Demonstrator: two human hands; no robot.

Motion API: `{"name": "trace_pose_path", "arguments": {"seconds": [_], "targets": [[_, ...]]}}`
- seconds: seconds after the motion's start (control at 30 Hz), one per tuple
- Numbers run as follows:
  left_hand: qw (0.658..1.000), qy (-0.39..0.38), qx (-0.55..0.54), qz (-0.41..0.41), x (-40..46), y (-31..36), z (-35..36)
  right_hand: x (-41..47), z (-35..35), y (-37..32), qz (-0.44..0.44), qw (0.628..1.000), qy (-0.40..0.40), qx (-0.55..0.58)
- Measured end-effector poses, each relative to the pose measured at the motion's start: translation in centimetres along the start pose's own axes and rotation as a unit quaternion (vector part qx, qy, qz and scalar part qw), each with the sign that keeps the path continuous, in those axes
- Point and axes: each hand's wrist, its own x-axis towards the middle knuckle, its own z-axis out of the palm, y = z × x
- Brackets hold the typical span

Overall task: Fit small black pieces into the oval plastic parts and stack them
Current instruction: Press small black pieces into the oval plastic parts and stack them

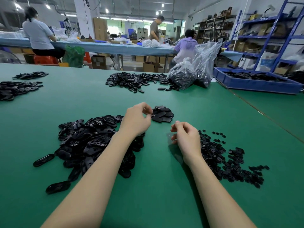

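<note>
both forearms bare to the frame edge; no sleeves, gloves, rings or watch visible. left hand (135, 120) and right hand (186, 137): slender fingers (176, 125), short nails.

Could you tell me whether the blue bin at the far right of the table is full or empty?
Partly filled: the blue bin holds a layer of black parts below its rim.

Glossy black oval plastic parts (92, 140) are lying heaped, overlapping at all angles, on the near left. Small black pieces (223, 159) are lying scattered flat on the near right. A low stack of ovals (162, 114) is sitting between, farther back.
</note>
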Motion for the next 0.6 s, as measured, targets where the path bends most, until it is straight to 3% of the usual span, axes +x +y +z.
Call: {"name": "trace_pose_path", "arguments": {"seconds": [0.33,0.5,0.6], "targets": [[0.984,-0.080,0.157,-0.036,-1.3,-4.1,-4.7,-0.8,0.8,0.2,-0.122,0.962,-0.064,-0.237],[0.955,-0.169,0.243,-0.029,-1.3,-4.5,-4.1,-0.8,0.7,0.2,-0.136,0.953,-0.077,-0.258],[0.952,-0.178,0.249,-0.027,-1.3,-4.5,-3.7,-0.8,0.6,0.2,-0.130,0.954,-0.081,-0.256]]}}
